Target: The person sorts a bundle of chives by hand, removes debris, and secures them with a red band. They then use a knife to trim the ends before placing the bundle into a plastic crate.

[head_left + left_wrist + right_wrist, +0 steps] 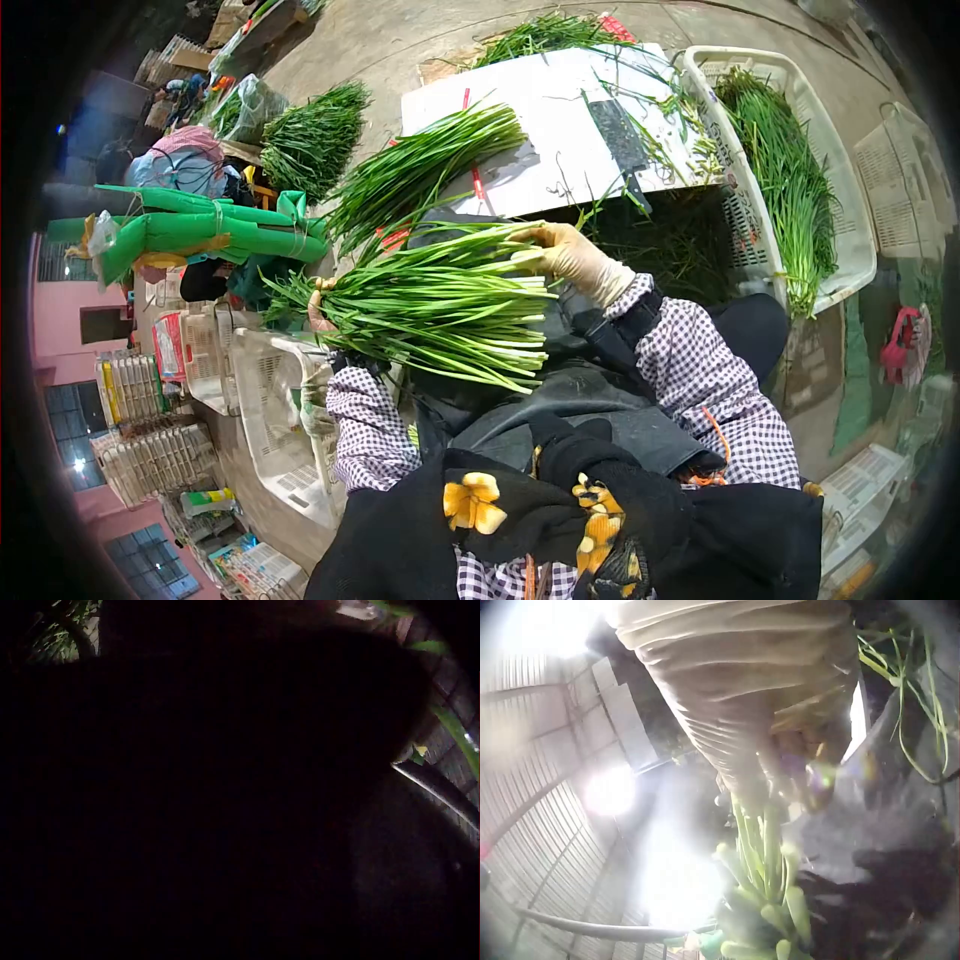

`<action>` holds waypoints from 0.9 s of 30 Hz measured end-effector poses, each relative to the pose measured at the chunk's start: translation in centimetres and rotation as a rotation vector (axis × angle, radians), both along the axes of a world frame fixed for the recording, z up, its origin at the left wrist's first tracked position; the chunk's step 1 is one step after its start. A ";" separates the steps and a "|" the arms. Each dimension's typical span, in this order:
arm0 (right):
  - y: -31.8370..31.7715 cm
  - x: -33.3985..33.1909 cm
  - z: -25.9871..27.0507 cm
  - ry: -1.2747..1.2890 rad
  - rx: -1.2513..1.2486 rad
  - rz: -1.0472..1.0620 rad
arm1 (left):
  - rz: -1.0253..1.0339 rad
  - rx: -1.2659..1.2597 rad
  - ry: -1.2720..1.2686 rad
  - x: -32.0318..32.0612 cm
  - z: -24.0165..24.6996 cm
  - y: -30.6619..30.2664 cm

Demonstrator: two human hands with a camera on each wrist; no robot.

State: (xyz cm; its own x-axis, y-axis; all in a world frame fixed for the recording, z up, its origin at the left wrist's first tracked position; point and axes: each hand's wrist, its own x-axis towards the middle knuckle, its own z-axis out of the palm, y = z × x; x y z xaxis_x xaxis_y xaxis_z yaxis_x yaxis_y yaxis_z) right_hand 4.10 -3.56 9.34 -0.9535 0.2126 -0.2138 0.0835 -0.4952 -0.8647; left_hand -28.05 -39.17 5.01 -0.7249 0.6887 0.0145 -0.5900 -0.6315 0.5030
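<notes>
Green stalks (440, 310) are spanning the gap between the left hand (318, 308) and the right hand (568, 258) in one loose bunch. Beyond the right hand, a white worktop (560, 90) is stretching out; farther to that hand's right, a pale crate (852, 215) is holding more greens (785, 180). Beyond the left hand, a second bunch (430, 165) is lying partly on the worktop. The left hand, partly hidden, is gripping the leafy side; the gloved right hand is pinching stalks near their pale ends.

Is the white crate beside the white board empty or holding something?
Holding something: long green stalks lie inside the crate.
</notes>
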 end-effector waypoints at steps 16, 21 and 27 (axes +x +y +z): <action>-1.6 -2.4 -0.3 0.069 -0.120 -0.033 | -0.106 0.268 0.094 3.7 3.2 2.7; -1.9 -2.1 0.1 0.108 -0.097 -0.064 | -0.079 0.249 0.029 3.7 3.0 2.5; -1.8 -1.9 -0.5 0.041 0.013 -0.081 | -0.049 0.213 0.008 4.5 3.8 2.5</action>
